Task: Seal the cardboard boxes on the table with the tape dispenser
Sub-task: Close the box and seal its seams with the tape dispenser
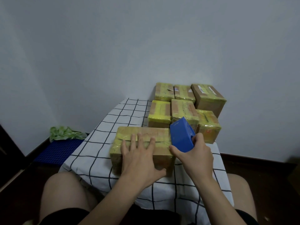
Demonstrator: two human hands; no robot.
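- My left hand (pixel 139 158) lies flat, palm down, its 4 fingers straight and spread, pointing away from me.
- It presses on top of the nearest cardboard box (pixel 152 132), with the thumb stretched right against the near face.
- My right hand (pixel 194 153) is curled round the back of the blue tape dispenser (pixel 181 135), with 1 digit reaching left along its lower edge.
- Both forearms are bare and rise from the bottom edge, the right one crossing my right knee.
- My 2 hands sit near each other, not touching.
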